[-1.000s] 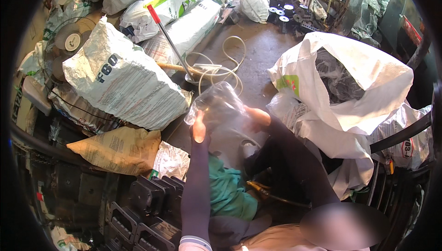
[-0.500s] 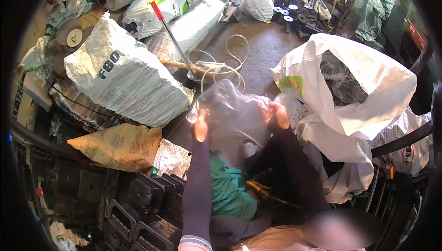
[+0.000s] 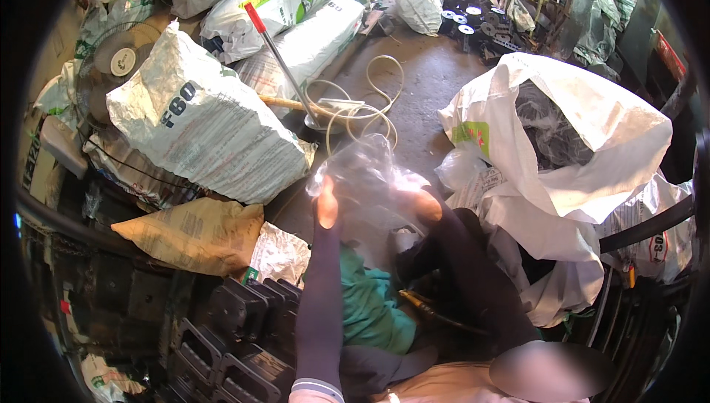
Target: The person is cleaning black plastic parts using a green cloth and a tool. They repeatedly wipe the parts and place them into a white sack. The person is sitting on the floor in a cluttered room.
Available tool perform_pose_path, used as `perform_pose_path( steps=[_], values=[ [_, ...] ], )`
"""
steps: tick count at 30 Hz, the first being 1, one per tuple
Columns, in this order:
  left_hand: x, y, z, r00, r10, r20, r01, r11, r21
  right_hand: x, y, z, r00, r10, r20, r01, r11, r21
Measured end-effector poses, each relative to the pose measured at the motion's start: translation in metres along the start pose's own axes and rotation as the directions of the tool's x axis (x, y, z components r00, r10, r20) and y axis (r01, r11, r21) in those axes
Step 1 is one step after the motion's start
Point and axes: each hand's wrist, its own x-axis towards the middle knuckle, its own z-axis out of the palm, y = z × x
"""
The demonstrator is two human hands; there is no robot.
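A crumpled, clear, thin plastic film is hanging between the two bare hands, its wrinkled upper edge pointing forward past the fingers; its spread is running roughly left to right, though the folds are obscuring its true long axis. The left hand is gripping the film's left end, thumb uppermost. The right hand is meeting its right end, but glare and blur are hiding those fingers, so I cannot tell how closed they are. Beyond the fingers, a pale, looped, flexible hose is lying; left of them, a white, dark-printed sack is sitting tilted; right of them, a large, open white sack is gaping. Below them, a rumpled green cloth is showing.
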Motion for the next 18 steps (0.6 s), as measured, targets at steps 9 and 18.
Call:
perform_pose_path(
  steps=[9,18],
  values=[
    [0.074,-0.058,-0.054,0.955,-0.191,0.225,0.264,0.895,-0.36,-0.092,-0.079,0.032,0.939,-0.132,-0.317,-0.008,0.915,-0.404],
    [0.083,-0.026,-0.046,0.925,0.359,-0.126,-0.212,0.762,0.611,-0.12,-0.073,0.045,0.623,-0.427,-0.656,0.032,0.851,-0.524]
  ],
)
